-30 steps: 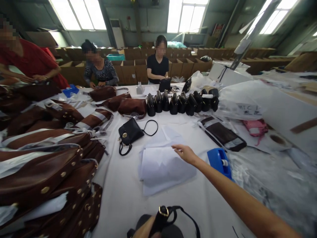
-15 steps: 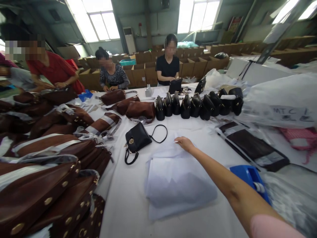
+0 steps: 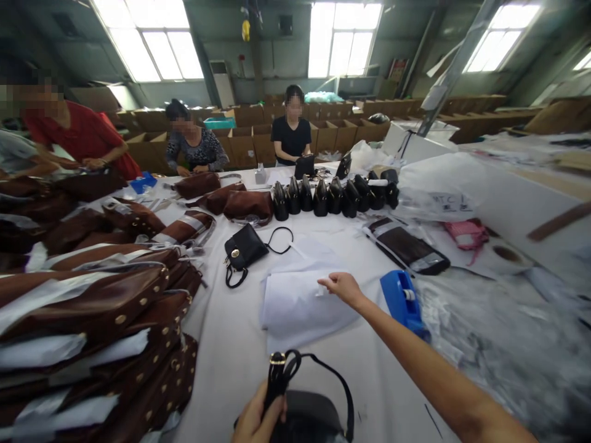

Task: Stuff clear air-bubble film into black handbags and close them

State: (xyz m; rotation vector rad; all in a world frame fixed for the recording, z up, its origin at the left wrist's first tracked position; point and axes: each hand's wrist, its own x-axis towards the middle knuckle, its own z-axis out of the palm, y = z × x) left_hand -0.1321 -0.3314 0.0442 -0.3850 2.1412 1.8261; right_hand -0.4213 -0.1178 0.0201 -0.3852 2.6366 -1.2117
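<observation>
My left hand [image 3: 259, 413] is at the bottom edge, closed around the gathered strap [image 3: 278, 381] of a black handbag [image 3: 310, 413]. The strap has a gold buckle, and one loop of it hangs out to the right. The lower part of this bag is cut off by the frame. Over a stack of thin white paper sheets [image 3: 295, 307], my right hand [image 3: 344, 288] pinches a small whitish piece [image 3: 320, 290], too small to identify. Beyond the stack, to its left, lies another black handbag [image 3: 247, 247] with a gold clasp and a looped strap.
Brown bags [image 3: 92, 295] are heaped along the left. Several black bags [image 3: 321, 198] stand in a row across the table [image 3: 221, 363]. On the right lie a blue plastic object [image 3: 398, 295], a wrapped dark bag [image 3: 410, 246] and clear plastic. Co-workers [image 3: 292, 132] work at the far side.
My left hand has come into view with a black handbag. My right hand has drawn back toward me over the paper stack. The view has turned slightly right.
</observation>
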